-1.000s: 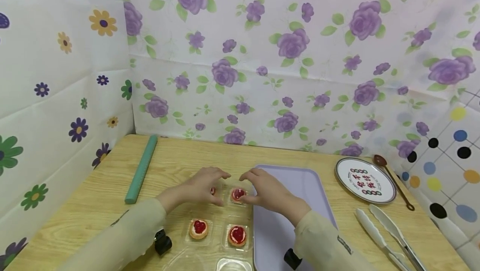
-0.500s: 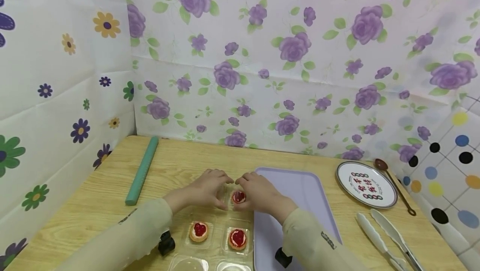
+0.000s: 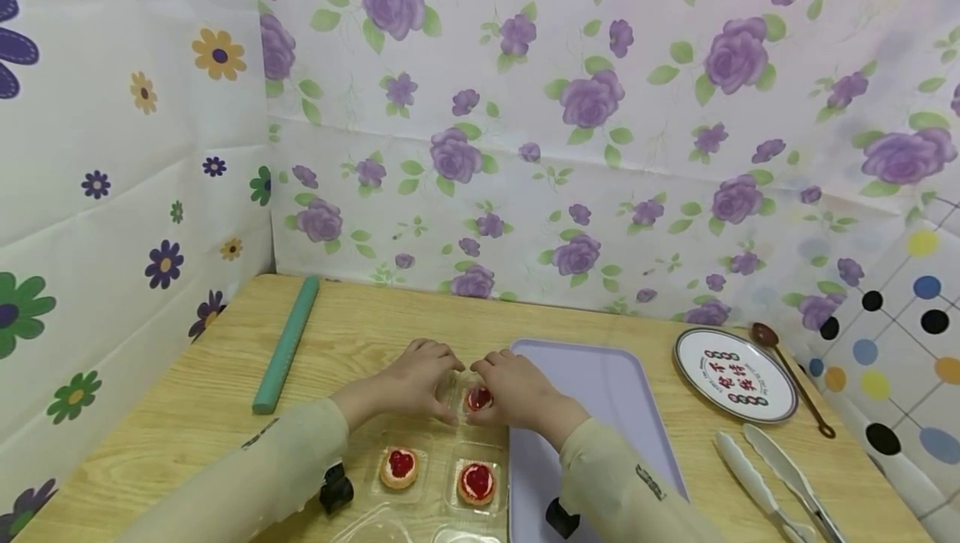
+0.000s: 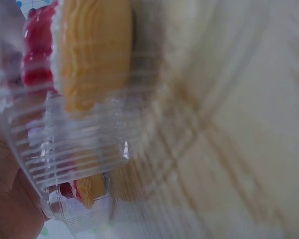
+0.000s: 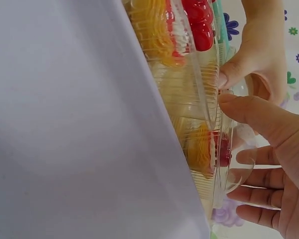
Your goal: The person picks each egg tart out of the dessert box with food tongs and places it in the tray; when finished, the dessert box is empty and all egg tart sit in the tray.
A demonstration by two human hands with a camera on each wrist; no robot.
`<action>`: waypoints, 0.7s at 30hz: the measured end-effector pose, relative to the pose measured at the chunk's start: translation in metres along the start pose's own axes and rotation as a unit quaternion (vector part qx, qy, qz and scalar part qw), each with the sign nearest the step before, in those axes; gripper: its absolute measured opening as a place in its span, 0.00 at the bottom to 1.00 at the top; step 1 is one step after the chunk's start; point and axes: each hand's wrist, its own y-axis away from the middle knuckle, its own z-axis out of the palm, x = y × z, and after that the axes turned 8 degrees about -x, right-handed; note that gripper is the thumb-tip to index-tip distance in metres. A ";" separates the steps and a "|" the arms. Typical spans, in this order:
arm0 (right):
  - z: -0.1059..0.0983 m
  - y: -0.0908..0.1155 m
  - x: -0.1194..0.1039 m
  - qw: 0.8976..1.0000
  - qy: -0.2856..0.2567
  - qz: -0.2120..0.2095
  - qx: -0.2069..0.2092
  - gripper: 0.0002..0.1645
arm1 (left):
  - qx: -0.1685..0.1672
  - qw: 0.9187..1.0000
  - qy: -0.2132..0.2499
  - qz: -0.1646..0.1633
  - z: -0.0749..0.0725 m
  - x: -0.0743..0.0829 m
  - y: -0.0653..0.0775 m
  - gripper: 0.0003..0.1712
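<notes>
A clear plastic container [image 3: 438, 480] holds small tarts in separate cups. Two front tarts, one on the left [image 3: 399, 468] and one on the right [image 3: 476, 483], carry red fruit topping. Over the far row, my left hand [image 3: 412, 380] and right hand [image 3: 517, 393] face each other with curved fingers and thumbs. Both grip a clear domed plastic lid [image 5: 245, 172]; the right thumb lies at its rim. A back tart [image 3: 477, 398] shows between the hands, while the left hand covers the cup beside it. In the left wrist view, a tart [image 4: 92, 52] appears close behind ribbed plastic.
A lilac tray [image 3: 592, 359] lies against the container's right side. Farther right are a white plate [image 3: 735, 376], a brown ladle [image 3: 795, 380] and metal tongs [image 3: 780, 476]. A green rod [image 3: 287, 347] lies at left. Floral sheets [image 3: 525, 151] line the table's back and sides.
My hands have drawn closer together over the far row and come onto the lid. Since half a second ago they have hardly moved; the head view has shifted slightly.
</notes>
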 end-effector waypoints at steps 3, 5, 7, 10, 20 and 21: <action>0.001 -0.001 0.000 1.000 -0.006 -0.003 -0.001 0.43 | 0.001 1.000 0.008 0.000 0.000 0.000 0.000 0.43; 0.001 -0.001 0.001 1.000 -0.014 -0.005 -0.003 0.44 | 0.002 1.000 0.012 -0.001 0.000 -0.001 0.000 0.43; 0.001 -0.002 0.001 1.000 -0.024 -0.006 -0.005 0.44 | 0.000 1.000 0.014 -0.003 0.001 -0.001 0.000 0.43; 0.002 -0.003 0.002 0.999 -0.038 -0.007 -0.007 0.44 | -0.002 1.000 0.016 -0.003 0.001 -0.001 0.000 0.44; 0.001 -0.002 0.005 0.998 -0.069 -0.009 -0.009 0.44 | 0.000 1.000 0.023 0.000 0.001 -0.001 0.002 0.46; 0.000 -0.001 0.006 0.997 -0.070 -0.010 -0.009 0.44 | 0.000 1.000 0.023 0.001 0.001 -0.001 0.002 0.46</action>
